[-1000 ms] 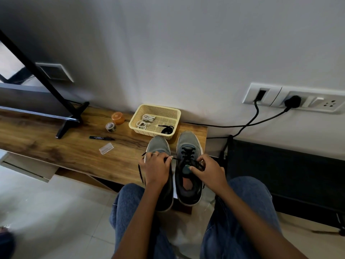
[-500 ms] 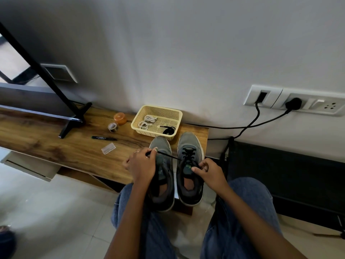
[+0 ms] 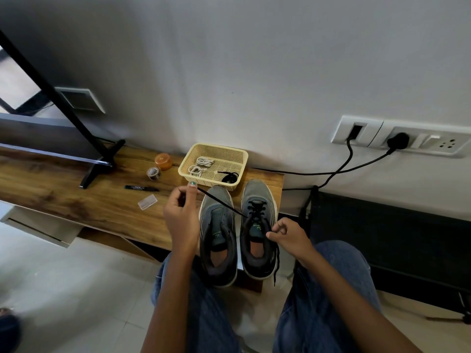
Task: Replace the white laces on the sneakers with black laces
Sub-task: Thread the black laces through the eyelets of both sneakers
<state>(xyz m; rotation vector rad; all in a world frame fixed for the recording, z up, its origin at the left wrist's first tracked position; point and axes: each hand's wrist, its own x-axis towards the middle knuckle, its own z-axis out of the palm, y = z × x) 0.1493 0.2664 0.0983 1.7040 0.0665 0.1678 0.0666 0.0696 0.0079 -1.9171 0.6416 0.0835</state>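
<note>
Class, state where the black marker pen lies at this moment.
In the head view, the black marker pen lies on the wooden table, left of the yellow basket, between the tape roll and a clear plastic piece.

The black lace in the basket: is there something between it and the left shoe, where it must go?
Nothing visible blocks it. The black lace lies coiled in the basket, just behind the left shoe, which shows no lace. Only the basket's low front wall stands between them. The left hand pulls the other lace taut across that shoe.
</note>
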